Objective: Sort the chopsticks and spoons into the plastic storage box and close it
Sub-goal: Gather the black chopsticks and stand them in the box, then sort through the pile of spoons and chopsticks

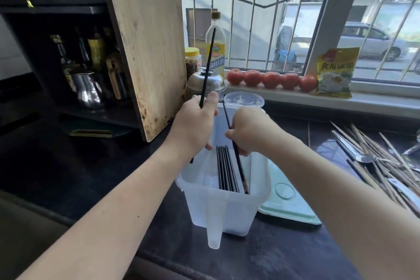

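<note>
- Both hands work over the translucent white plastic storage box (223,209) on the dark stone counter (95,166); the left hand (193,125) is clenched around one long black chopstick (208,63), held nearly upright and rising in front of the bottle.
- Her or his right hand (246,130) pinches a second black chopstick (236,154), tilted, its lower end down inside the box at the right end of the row.
- Several more black chopsticks (226,169) already lie side by side in the box.
- To the right of the box lies its pale green lid (286,202), flat on the counter.
- Further right is a loose heap of wooden chopsticks (377,166) with metal spoons (354,150) among them.
- On the window sill stands a yellow packet (336,73) printed 食用碱面, next to a row of red tomatoes (271,79).
- A clear bottle with a yellow label (215,50) stands behind; its writing is too blurred to read surely.
- A worn wooden cutting board (147,41) leans at the left.
</note>
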{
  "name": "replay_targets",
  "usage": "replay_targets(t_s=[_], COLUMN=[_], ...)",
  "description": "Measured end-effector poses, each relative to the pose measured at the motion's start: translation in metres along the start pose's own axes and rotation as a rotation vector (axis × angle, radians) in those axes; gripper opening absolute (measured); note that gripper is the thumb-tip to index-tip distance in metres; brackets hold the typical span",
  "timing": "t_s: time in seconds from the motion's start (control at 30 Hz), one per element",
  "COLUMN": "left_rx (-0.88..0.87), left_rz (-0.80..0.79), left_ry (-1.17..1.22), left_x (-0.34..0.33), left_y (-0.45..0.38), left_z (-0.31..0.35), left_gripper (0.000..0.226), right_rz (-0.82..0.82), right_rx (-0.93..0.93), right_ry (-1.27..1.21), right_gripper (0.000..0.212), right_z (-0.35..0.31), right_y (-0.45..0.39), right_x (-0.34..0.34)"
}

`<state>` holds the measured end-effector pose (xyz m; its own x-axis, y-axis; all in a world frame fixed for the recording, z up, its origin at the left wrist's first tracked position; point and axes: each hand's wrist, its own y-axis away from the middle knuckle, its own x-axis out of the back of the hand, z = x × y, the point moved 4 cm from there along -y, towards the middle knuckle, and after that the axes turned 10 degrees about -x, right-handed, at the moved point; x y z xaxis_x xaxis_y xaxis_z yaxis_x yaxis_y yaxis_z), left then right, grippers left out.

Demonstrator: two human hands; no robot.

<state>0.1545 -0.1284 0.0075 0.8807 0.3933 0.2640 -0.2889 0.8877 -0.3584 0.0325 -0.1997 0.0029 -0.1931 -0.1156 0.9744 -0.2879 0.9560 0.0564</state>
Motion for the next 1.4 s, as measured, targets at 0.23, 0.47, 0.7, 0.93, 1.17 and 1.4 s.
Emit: replay_targets(t_s=[0.23,0.47,0.7,0.93,1.17,1.4], left_rx=[0.026,-0.035,-0.082,0.026,0.025,-0.028], left_rz=[-0.032,-0.186,-0.132,0.043,0.059,0.026], left_ry=[0.069,-0.007,-0.040,0.061,0.069,-0.037], left_x=[-0.002,-0.009,-0.005,0.000,0.000,-0.001], left_y=[0.000,0.005,0.008,-0.002,-0.004,-0.004], left_z=[0.001,0.007,0.014,-0.003,-0.006,-0.008], left_gripper=[0.038,0.037,0.015,0.014,0.024,0.024], right_rz=[-0.028,0.139,0.495,-0.041,-0.194,0.163], right_rx=[-0.012,0.210,0.041,-0.001,-0.001,0.103], right_ry=[-0.209,-0.771,-0.919,0.104,0.191,-0.050], right_gripper=[0.031,0.037,0.027,0.026,0.019,0.023], right_z=[-0.002,-0.019,0.007,-0.013,-0.014,0.008], right_y=[0.004,0.031,0.006,-0.004,-0.021,-0.022], right_x=[0.015,0.054,0.065,0.002,-0.022,0.009])
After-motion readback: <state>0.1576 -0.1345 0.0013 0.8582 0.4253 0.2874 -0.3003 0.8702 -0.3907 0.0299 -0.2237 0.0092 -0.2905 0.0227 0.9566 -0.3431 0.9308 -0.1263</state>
